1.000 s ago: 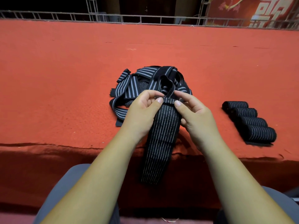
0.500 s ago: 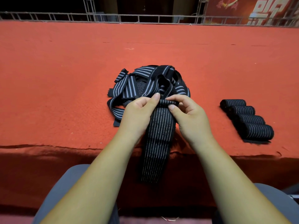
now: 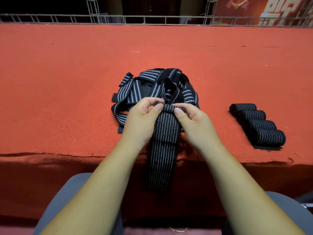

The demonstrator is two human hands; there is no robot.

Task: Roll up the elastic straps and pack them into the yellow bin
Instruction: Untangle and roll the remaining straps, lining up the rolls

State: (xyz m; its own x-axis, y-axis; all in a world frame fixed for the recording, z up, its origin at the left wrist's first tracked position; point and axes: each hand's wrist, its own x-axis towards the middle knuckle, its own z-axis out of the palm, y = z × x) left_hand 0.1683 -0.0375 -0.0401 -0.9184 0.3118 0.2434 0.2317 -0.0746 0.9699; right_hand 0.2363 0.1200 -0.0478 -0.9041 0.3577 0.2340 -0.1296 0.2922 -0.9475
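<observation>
Red felt (image 3: 67, 85) is the work surface here. Near its front edge both hands work on one black strap (image 3: 165, 143) with thin grey stripes. The left hand (image 3: 142, 119) and the right hand (image 3: 196, 123) each pinch the far end of this strap between the thumb and the curled fingers. The two thumbs lie on top, one at each side.

Between the thumbs the end is turned over into a small roll (image 3: 169, 108). One second ago this end was only held flat at the fingertips, and half a second ago it was folded over once. Now the roll is rounder, and its grey stripes show across the top. The hands are at almost the same place as before. From the roll the rest of the strap runs toward 6 o'clock, passes over the front edge of the felt and hangs down.

At 12 o'clock from the hands, just behind the fingers, lies the tangled pile of loose straps (image 3: 149, 85). It is not changed since the earlier frames. At 3 o'clock, well apart from the right hand, four finished rolls (image 3: 259, 126) lie side by side in a slanted row, also as before.
</observation>
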